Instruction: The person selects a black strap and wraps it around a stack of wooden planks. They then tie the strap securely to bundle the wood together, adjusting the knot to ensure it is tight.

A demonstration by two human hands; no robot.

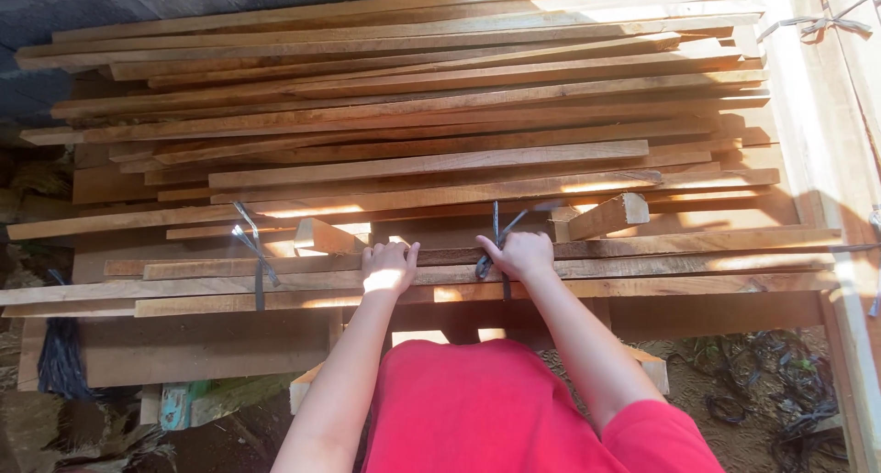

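Observation:
A large pile of long rough wooden slats [413, 115] lies across in front of me. My left hand [387, 267] rests palm down on the nearest slats [642, 267], fingers together. My right hand [518, 255] presses on the same front slats, its fingers curled at a dark strap [496, 230] knotted around them. A second dark strap [252, 248] binds the slats further left. Whether the right hand grips the strap is unclear.
Two short wood blocks [607, 214] [326, 237] sit on the pile near my hands. A pale wooden post [826, 143] runs down the right side. Below lie dirt ground, dark cords [771, 409] at right, and a black bundle [60, 358] at left.

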